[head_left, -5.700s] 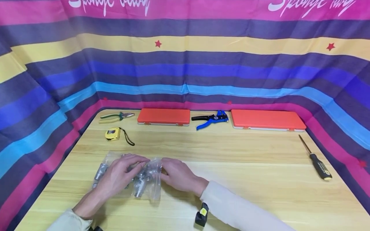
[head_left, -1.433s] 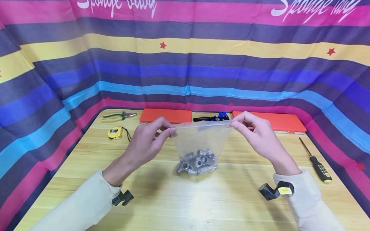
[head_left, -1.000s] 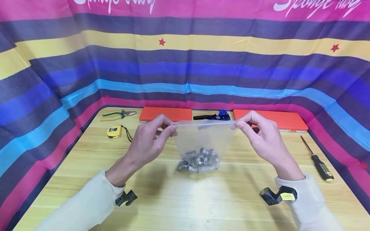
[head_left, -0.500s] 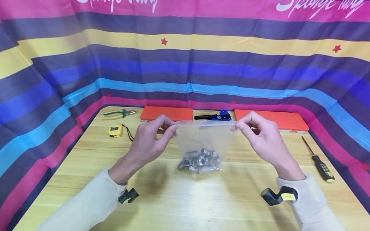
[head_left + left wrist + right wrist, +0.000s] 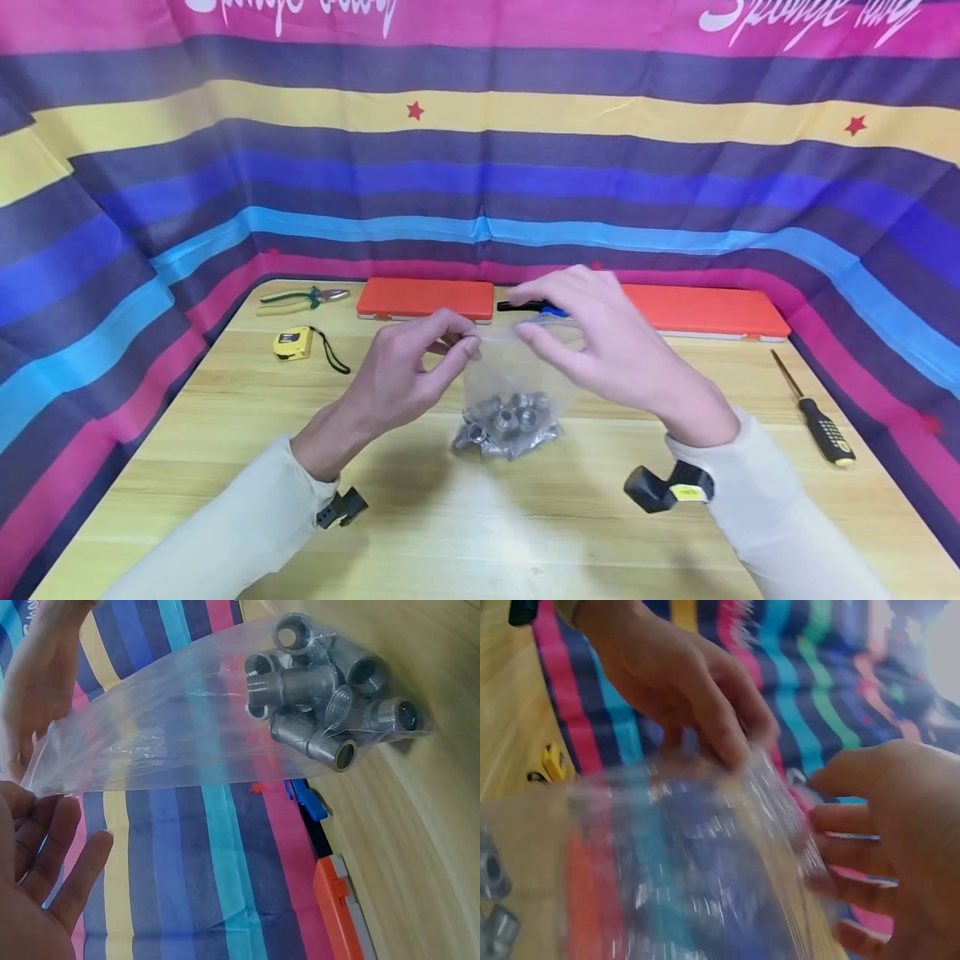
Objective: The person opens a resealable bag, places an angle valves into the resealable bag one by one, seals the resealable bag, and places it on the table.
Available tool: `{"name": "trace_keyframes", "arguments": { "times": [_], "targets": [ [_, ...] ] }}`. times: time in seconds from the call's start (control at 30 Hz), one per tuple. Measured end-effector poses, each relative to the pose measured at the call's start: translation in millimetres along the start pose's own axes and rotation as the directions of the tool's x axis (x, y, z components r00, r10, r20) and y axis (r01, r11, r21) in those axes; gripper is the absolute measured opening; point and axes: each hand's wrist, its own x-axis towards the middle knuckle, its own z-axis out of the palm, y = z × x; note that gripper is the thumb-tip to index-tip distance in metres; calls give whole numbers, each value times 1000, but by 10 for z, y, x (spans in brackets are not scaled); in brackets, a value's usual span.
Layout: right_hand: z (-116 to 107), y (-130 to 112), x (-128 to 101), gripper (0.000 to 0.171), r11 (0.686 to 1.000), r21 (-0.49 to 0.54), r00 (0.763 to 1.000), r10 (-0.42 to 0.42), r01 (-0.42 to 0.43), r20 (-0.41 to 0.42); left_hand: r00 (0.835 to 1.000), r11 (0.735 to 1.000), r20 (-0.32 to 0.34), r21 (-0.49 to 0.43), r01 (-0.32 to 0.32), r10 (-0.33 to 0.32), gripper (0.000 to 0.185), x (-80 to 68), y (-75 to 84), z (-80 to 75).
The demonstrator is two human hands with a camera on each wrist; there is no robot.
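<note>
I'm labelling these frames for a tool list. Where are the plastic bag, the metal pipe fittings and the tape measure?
plastic bag (image 5: 172,727), left wrist view, on the clear film at mid-bag.
metal pipe fittings (image 5: 322,697), left wrist view, on the middle of the pile.
tape measure (image 5: 292,343), head view, on the yellow case.

Both hands (image 5: 405,367) pinch a clear bag (image 5: 517,375) of metal fittings (image 5: 506,425).

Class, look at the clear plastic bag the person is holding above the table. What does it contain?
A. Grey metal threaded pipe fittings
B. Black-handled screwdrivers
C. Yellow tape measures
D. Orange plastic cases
A. The clear plastic bag holds a heap of grey metal pipe fittings with threaded ends, gathered at its bottom; the left hand pinches the bag's top edge.
</note>
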Motion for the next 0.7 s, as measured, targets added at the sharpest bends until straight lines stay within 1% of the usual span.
{"name": "trace_keyframes", "arguments": {
  "times": [0.03,0.1,0.23,0.37,0.5,0.7],
  "targets": [
    [39,-38,63,29,999,-18,999,-27,28,34,1000,1000,-3,2,-5,5,3,-5,-3,-5],
    [101,-91,154,21,997,-47,995,-55,59,87,1000,1000,-7,6,-9,9,3,-11,-9,-14],
    [179,-133,257,8,993,-71,988,-88,98,129,1000,1000,-12,24,-3,4,4,-14,-14,-32],
    [218,-144,294,4,992,-67,985,-98,108,142,1000,999,-19,34,4,-3,4,-9,-13,-37],
    [246,-151,320,5,991,-69,984,-102,113,146,1000,999,-22,37,13,-12,5,1,-3,-42],
    [297,-152,313,9,973,-108,977,-194,203,84,1000,999,-6,45,24,-24,3,3,-8,-48]
  ]
}}
